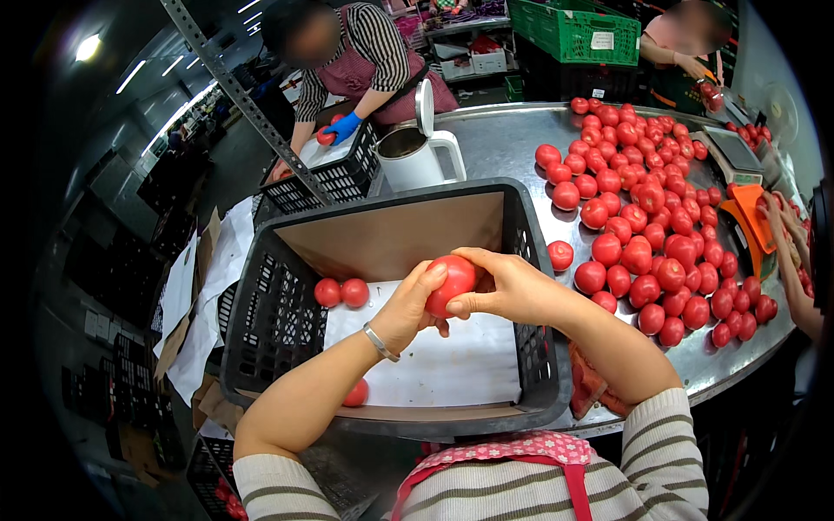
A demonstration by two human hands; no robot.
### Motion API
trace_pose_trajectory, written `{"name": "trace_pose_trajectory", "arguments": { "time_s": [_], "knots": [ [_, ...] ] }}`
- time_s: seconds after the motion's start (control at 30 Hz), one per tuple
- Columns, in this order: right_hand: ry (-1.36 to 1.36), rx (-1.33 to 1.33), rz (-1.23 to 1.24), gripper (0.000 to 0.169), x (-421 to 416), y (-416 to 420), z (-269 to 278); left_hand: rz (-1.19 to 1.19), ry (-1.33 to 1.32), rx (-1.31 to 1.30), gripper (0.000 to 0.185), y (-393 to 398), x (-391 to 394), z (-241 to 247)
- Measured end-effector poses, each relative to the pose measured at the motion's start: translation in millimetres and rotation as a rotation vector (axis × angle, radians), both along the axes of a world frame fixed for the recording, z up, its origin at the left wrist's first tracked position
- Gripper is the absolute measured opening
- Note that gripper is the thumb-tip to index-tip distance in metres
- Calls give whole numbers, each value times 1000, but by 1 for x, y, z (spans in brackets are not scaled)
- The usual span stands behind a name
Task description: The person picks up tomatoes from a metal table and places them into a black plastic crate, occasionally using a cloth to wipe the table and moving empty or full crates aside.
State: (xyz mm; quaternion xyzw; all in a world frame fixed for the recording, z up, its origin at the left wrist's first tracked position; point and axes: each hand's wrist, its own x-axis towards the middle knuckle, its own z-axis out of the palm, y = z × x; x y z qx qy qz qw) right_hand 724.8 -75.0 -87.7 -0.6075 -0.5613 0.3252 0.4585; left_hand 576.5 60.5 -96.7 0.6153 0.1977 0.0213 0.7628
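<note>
Both my hands hold one red tomato (454, 286) above a black plastic crate (391, 426). My left hand (407, 306) grips its left side, thumb on top. From the right, the fingers and thumb of my right hand (505, 286) close around the same fruit. White paper (449, 371) lines the crate's floor, and brown cardboard (404, 228) stands against its far wall. Two tomatoes (341, 292) sit side by side at the left inside the crate. Another tomato (356, 393) lies near its front left, partly hidden by my left forearm.
Many loose tomatoes (642, 254) cover the right of the metal table (495, 156). Behind the crate stands a white kettle (417, 159), lid up. A perforated metal post (247, 98) rises at left. A blue-gloved person (343, 128) handles tomatoes in another crate. Scales (733, 153) stand at right.
</note>
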Motion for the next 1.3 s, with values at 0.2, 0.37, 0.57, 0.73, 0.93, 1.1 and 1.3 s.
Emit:
{"name": "trace_pose_trajectory", "arguments": {
  "time_s": [0.2, 0.37, 0.57, 0.73, 0.93, 1.1, 1.3],
  "knots": [
    [-315, 59, -40, 66, -8, -8, 1, -77, 35, 191, 60, -2, 1, 6],
    [-292, 96, -54, 73, -8, -7, 10, -20, -52, 240, 61, -3, 1, 13],
    [-50, 167, -79, 81, -8, 3, 2, 264, -256, 270, 38, 1, 0, 25],
    [139, 92, -93, 46, -5, 10, -10, 441, -855, 56, 47, -10, -79, 116],
    [-14, 79, -86, 37, -9, -8, -9, 892, -1170, -147, 52, -18, -254, 52],
    [59, 59, 52, 39, -23, -2, -8, 2007, -868, -474, 35, -49, -455, -87],
    [32, 82, 96, 45, -25, -5, -7, 2121, -892, 0, 50, -71, -633, -105]
  ]
}}
